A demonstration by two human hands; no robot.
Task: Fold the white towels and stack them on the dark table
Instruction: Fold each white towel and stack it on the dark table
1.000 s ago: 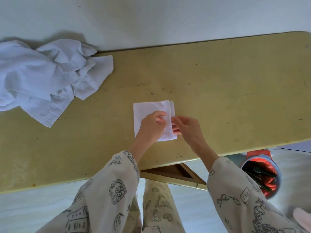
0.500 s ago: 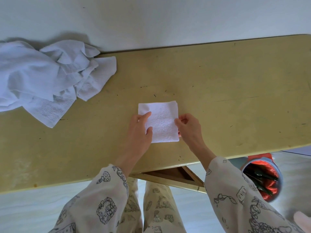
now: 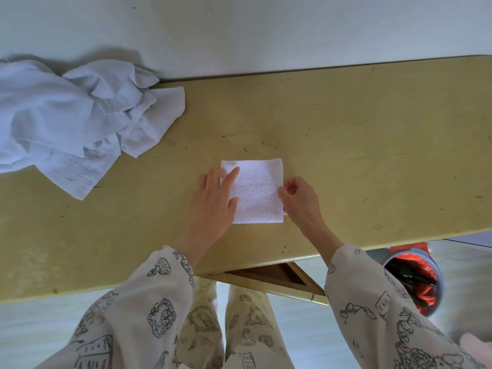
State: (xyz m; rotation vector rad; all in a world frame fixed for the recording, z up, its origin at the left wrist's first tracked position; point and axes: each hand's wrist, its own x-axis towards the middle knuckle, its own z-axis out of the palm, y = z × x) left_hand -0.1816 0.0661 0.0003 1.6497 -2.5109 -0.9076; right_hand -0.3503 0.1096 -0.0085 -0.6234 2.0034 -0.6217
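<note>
A small white towel (image 3: 257,191), folded into a neat square, lies flat on the yellow-green table (image 3: 359,155) near its front edge. My left hand (image 3: 213,202) rests flat on the towel's left edge, forefinger stretched out over the cloth. My right hand (image 3: 299,199) pinches the towel's right edge with curled fingers. A heap of crumpled white towels (image 3: 74,123) sits at the table's far left, against the wall.
A white wall (image 3: 239,30) runs along the table's far edge. Below the table's right front corner stands a grey bin with a red liner (image 3: 414,282). A wooden brace (image 3: 271,275) shows under the table, by my patterned trousers.
The last flap has been folded over, leaving a flat square. My left hand slid from the towel's middle to its left edge and flattened; my right hand stays at the right edge.
</note>
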